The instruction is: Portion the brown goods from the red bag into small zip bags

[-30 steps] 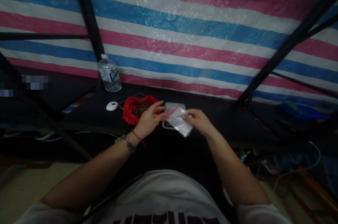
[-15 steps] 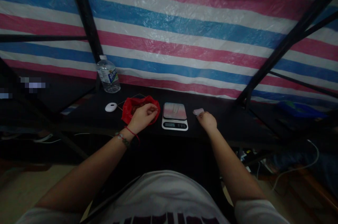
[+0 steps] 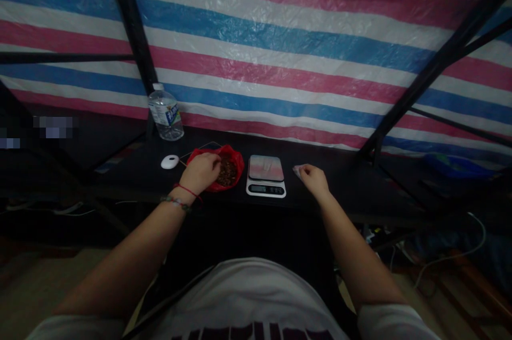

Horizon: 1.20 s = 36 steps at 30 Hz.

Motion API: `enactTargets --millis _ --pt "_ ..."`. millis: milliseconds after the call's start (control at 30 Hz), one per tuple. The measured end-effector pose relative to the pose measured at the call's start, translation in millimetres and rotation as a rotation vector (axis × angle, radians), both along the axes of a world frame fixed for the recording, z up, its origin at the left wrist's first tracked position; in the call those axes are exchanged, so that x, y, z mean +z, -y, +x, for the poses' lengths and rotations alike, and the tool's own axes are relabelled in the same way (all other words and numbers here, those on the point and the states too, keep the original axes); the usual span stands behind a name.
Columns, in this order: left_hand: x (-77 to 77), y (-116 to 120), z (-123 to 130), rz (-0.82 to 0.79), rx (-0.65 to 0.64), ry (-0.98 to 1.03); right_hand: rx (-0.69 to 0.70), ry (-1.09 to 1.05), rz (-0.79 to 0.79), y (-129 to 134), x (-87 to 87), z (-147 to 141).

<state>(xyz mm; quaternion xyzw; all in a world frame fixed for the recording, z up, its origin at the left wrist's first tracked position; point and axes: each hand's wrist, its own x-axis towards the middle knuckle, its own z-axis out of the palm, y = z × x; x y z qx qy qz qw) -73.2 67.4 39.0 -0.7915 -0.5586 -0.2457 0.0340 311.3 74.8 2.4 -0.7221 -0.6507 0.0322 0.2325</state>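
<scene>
I have my left hand (image 3: 201, 170) down in the red bag (image 3: 234, 160) of brown pieces, fingers curled, grip unclear. My right hand (image 3: 314, 178) pinches the small plastic bag (image 3: 296, 170) beside the kitchen scale (image 3: 266, 182). Next needs a measured pinch.

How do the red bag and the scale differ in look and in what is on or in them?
The red bag is soft, crumpled and open, while the scale is flat, rigid and pale. The bag holds brown pieces, and the left hand reaches into it; nothing rests on the scale's platform, and no hand touches it. Both sit on the dark table.
</scene>
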Motion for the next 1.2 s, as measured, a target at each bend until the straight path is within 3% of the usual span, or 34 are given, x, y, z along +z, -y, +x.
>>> enactTargets --millis 200,500,600,733,900,1000,1067,1200 --pt "-8.5 2.1 3.1 -0.11 0.051 -0.142 0.015 -0.022 0.003 -1.3 -3.7 -9.4" --pt "-1.6 6.7 3.2 -0.264 -0.23 -0.282 0.012 -0.072 0.003 -1.3 -3.7 -7.6" --pt "1.0 6.0 5.0 -0.136 -0.172 -0.18 0.012 -0.087 -0.001 -2.6 -5.3 -7.4" --pt "4.4 8.5 10.8 0.079 0.023 0.028 0.014 -0.102 0.002 -4.6 -7.4 -5.9" --pt "8.2 17.9 19.3 0.034 -0.081 0.058 0.015 -0.113 0.002 -5.3 -8.2 -4.8" --pt "12.8 22.8 20.9 0.067 -0.033 0.083 0.011 -0.114 -0.004 -4.8 -7.3 -4.3" --pt "14.3 24.0 21.0 -0.056 -0.068 0.005 0.014 -0.112 -0.007 -4.8 -7.2 -4.0" --pt "13.8 24.8 21.9 -0.341 -0.28 -0.097 0.023 -0.094 -0.029 -5.5 -8.4 -4.8"
